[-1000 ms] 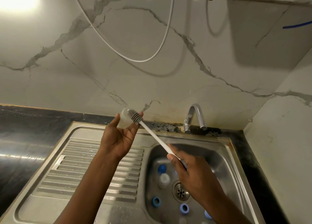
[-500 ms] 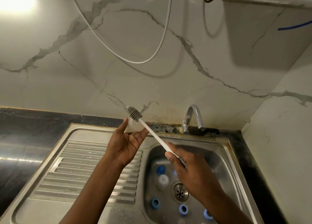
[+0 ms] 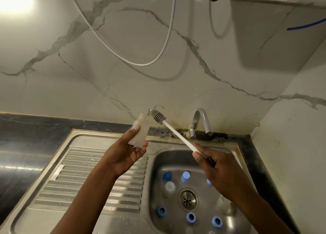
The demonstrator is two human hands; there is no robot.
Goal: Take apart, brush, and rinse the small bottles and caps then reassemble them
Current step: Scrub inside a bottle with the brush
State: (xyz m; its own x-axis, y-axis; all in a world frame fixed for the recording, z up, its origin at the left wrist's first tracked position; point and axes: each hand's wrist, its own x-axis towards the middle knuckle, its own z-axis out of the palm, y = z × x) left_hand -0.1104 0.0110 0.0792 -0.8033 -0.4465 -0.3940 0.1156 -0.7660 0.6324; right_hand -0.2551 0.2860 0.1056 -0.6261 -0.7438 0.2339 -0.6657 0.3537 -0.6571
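Your left hand (image 3: 126,155) pinches the translucent small bottle (image 3: 140,130) between thumb and curled fingers above the drainboard (image 3: 79,177), while your right hand (image 3: 218,168) grips the bottle brush (image 3: 176,134) by its white handle, bristles just beside the bottle's top.

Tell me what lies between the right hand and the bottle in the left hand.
Head view: the brush. Its white handle spans from the right hand up to the bristle head, which sits beside the top of the bottle, not inside it.
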